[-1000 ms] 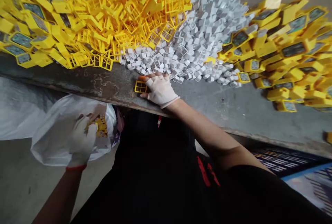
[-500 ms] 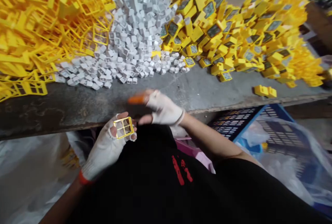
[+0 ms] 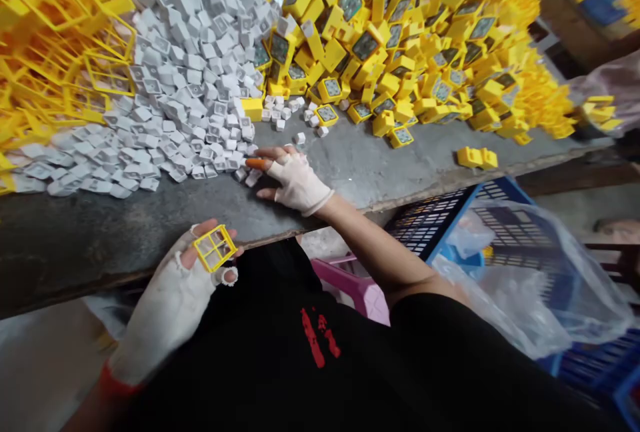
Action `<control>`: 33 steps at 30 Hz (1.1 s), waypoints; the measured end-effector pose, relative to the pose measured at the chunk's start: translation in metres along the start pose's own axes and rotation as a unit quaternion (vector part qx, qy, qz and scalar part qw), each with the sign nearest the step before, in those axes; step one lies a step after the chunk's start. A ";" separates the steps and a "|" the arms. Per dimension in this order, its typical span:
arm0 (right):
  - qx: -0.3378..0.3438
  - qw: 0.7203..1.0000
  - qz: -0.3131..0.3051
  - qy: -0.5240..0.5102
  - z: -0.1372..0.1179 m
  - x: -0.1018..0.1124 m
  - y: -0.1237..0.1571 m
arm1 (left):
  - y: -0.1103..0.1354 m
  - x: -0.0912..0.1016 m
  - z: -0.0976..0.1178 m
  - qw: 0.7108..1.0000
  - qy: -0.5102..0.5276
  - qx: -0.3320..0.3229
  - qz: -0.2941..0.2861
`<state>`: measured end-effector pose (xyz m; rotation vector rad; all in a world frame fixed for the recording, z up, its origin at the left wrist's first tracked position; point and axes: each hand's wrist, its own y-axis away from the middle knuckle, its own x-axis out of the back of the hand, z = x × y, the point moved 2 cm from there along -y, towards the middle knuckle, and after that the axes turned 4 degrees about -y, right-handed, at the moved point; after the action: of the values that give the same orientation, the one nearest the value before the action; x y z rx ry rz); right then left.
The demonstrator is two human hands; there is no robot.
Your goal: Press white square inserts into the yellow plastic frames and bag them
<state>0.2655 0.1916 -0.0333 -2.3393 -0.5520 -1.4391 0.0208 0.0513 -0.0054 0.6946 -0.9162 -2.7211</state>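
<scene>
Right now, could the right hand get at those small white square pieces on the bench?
Probably yes: the right hand rests right beside the white square pieces, with nothing visible between its fingertips and the pile.

Along the far side of the grey workbench point(image 3: 125, 239), a heap of yellow plastic blocks point(image 3: 415, 65) with dark square windows, and two loose yellow blocks point(image 3: 473, 157) closer to the workbench's front edge. Past the workbench's far end, a pale bag point(image 3: 600, 89) with more yellow blocks on top. Below the front edge, a blue plastic crate point(image 3: 440, 225) partly under a clear plastic bag point(image 3: 530, 285), and just beside the crate, a pink plastic stool point(image 3: 355, 289).
</scene>
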 end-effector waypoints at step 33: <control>0.138 0.877 0.208 -0.411 -0.057 -0.009 0.073 | 0.007 -0.012 -0.019 0.981 0.080 0.027 -0.176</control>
<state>0.2542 0.1000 -0.0233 -2.5287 -0.3712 -0.1174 0.0407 0.0395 -0.0094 1.1686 -0.9070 -2.8865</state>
